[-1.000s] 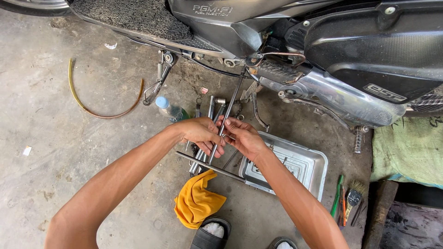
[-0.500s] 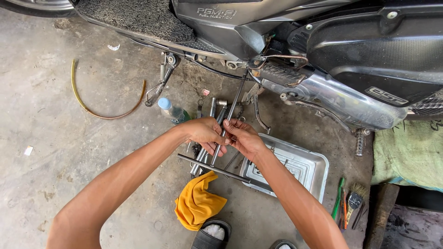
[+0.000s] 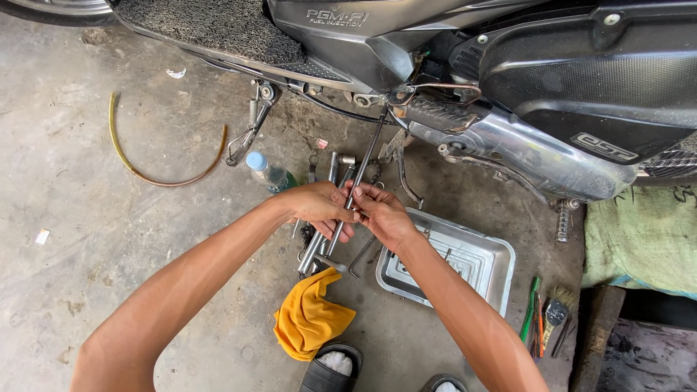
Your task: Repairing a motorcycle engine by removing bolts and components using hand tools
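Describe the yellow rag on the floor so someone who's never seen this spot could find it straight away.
Start at the scooter parked across the top, then drop to the concrete floor below the two hands. The yellow rag lies crumpled there, left of the shallow metal tray and just above a black sandal. It is the only soft, bright yellow thing among grey metal tools.

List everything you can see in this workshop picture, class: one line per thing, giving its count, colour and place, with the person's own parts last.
long T-handle tool: one, steel grey, held upright in both hands, reaching up to the scooter
scooter: one, black and silver, across the top
metal tray: one, silver, on the floor right of the hands
cloth: one, yellow, on the floor below the hands
plastic bottle: one, clear with blue cap, left of the hands
curved hose: one, yellowish, on the concrete at left
brush: one, dark handle, lower right
sandals: two, black, bottom edge
left hand: gripping the tool shaft
right hand: gripping the tool shaft
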